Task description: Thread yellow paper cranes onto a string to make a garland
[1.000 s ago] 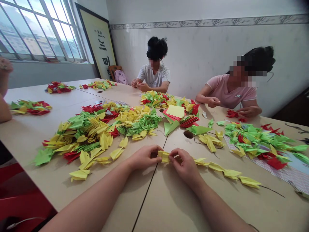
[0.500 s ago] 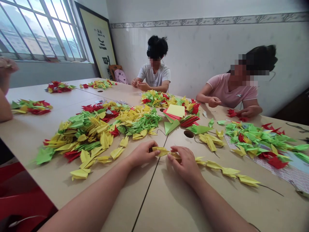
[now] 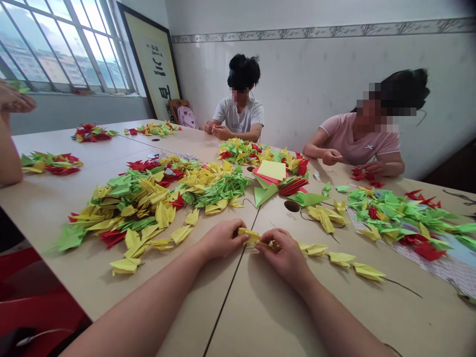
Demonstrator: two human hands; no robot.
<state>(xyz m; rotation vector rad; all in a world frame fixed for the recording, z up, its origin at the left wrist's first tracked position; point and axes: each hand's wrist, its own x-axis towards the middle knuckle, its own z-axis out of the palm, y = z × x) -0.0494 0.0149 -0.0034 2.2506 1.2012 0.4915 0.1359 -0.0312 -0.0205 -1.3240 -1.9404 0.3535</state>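
My left hand [image 3: 225, 240] pinches one end of a yellow folded paper crane [image 3: 250, 235] between thumb and fingers, just above the table. Close beside it, my right hand [image 3: 284, 252] is closed on another yellow paper crane, mostly covered by the fingers. From under my right hand a row of yellow cranes [image 3: 341, 259] on a dark string trails to the right, its loose string end [image 3: 404, 287] lying on the tabletop. Left of my left hand, a second row of yellow cranes [image 3: 181, 234] runs beside a large heap of yellow, green and red cranes [image 3: 145, 198].
Square paper sheets [image 3: 272, 170] lie beyond my hands, near a round table hole [image 3: 291, 206]. Another crane heap [image 3: 397, 213] sits at right. Two people [image 3: 238, 116] sit across the table, and a third person's arm [image 3: 9, 148] shows at left.
The strung row of yellow cranes has been drawn leftward toward my right hand, its string end following. My right fingers are curled tighter. The person's hand at left now shows green paper.
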